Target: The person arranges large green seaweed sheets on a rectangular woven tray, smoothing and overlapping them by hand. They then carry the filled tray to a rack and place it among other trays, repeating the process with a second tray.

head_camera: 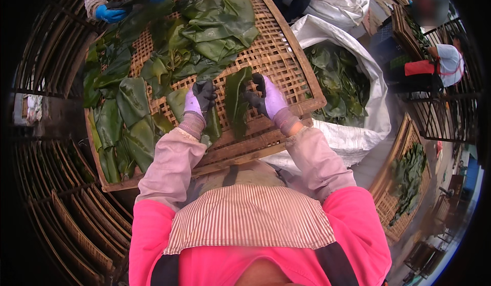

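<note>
A long, glossy dark green leaf piece [237, 104] stands out between my hands, over the near edge of a woven bamboo tray [285, 69]. My right hand [268, 97], in a purple glove with black fingers, has its fingertips at the leaf's right edge and seems to pinch it. My left hand [200, 99], gloved alike, is curled just left of the leaf, with a gap between. Another green leaf [214, 123] lies beneath its wrist; whether the fingers hold any of it is hidden. Flat green leaves [135, 98] overlap across the tray's left side, and a thicker pile [222, 27] lies at the far side.
A co-worker's blue-gloved hands [110, 13] work at the tray's far left corner. To the right stands an open white woven sack [378, 86] full of green leaves. Racks of trays [82, 240] line the left, and another leaf-bearing tray [395, 213] stands at right.
</note>
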`<state>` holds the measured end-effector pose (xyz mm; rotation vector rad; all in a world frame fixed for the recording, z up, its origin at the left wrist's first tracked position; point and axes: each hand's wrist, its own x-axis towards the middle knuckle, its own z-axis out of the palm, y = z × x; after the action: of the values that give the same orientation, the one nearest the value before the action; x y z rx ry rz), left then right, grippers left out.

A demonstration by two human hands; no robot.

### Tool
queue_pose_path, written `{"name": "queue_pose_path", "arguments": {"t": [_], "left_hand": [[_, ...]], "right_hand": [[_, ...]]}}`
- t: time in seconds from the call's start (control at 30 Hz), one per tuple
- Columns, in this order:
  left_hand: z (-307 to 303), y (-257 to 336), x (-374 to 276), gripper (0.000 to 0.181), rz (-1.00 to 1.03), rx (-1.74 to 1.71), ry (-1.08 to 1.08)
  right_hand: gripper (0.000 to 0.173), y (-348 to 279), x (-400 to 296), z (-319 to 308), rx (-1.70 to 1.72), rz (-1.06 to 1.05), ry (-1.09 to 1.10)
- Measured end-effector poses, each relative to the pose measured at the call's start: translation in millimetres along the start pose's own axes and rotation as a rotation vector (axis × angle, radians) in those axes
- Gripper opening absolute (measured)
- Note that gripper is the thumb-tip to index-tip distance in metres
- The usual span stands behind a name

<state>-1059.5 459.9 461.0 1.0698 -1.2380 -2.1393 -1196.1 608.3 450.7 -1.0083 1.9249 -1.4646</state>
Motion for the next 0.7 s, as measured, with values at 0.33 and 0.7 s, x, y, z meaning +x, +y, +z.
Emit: {"name": "queue_pose_path", "arguments": {"t": [0.33,0.7], "left_hand": [[-38.8,-39.8,19.4,0.03,0.123,0.578,-0.06],[-45.8,-52.4,45.8,0.031,0.11,0.481,0.164]], "right_hand": [[0.066,2.0,-20.4,35.5,-0.253,-0.013,0.022],[0.048,17.1,14.6,29.8,0.173,0.362,0.059]]}}
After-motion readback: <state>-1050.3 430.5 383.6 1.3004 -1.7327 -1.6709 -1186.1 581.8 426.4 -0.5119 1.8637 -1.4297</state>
